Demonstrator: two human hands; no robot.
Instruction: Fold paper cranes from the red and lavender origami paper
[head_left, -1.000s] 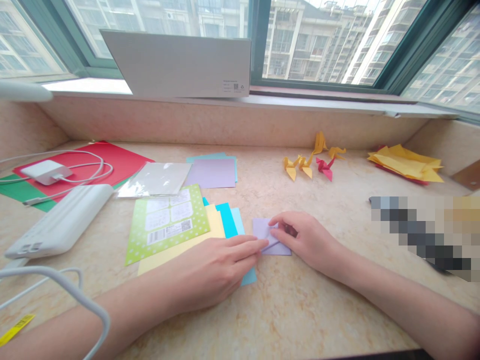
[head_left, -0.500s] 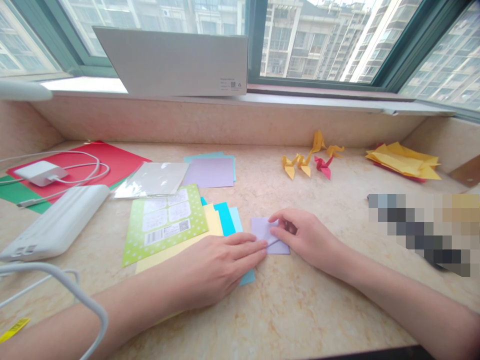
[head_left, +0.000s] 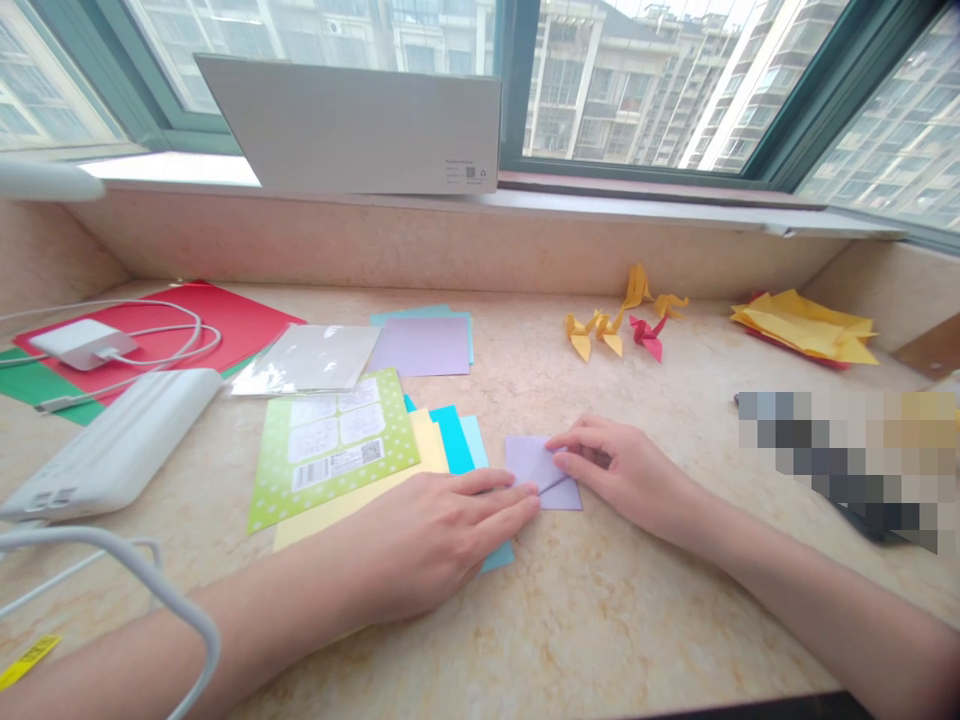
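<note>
A small folded sheet of purple origami paper point(head_left: 529, 458) lies on the stone-patterned surface, with a diagonal flap edge showing on its lower right part. My left hand point(head_left: 450, 530) rests flat, fingers stretched out, its fingertips pressing the lower left of the paper. Beneath that hand are coloured sheets, yellow point(head_left: 430, 446) and blue point(head_left: 454, 438) among them. My right hand point(head_left: 619, 465) has thumb and fingertips closed on the paper's right edge at the flap. The paper's right corner is hidden behind those fingers.
Several folded paper cranes point(head_left: 609, 330) stand toward the back. Yellow sheets point(head_left: 806, 325) are piled at right, near a pixelated dark object point(head_left: 840, 460). At left are a green dotted packet point(head_left: 270, 490), a clear sleeve point(head_left: 307, 358), a white power bank point(head_left: 124, 440) and cables point(head_left: 199, 640).
My right hand has slid slightly right along the purple paper, toward its right edge, uncovering more of it. The left hand stays pressed in place. The view has shifted a little.
</note>
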